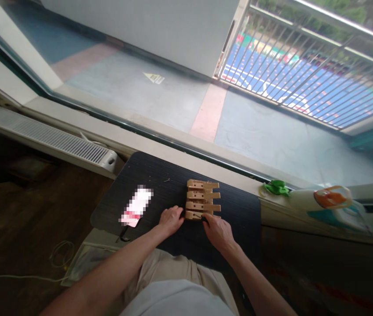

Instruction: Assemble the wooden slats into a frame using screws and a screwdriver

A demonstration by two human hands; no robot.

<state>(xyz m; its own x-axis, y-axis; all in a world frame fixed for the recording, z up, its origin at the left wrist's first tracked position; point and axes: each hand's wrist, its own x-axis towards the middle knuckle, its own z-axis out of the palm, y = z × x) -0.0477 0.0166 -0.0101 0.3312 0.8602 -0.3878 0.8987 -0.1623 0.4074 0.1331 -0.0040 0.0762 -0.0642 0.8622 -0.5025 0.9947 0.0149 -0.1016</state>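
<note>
Several light wooden pieces [202, 195] lie side by side on the black tabletop, each with small dark holes and a narrower right end. My right hand [218, 230] is closed round a screwdriver-like tool [204, 219] with a dark handle. Its thin shaft points left over the nearest wooden piece [191, 215]; whether the tip sits in a hole is too small to tell. At the left end of that same piece, my left hand [171, 219] has its fingers curled together. Something dark shows by its fingertips, too small to name.
The black table [117, 184] stands against the window sill. A phone [137, 204] with a blurred screen lies on the left, and a tiny metal bit [167, 180] lies behind. A radiator [58, 136] runs left; a green item [277, 188] and an orange-topped object [333, 196] are right.
</note>
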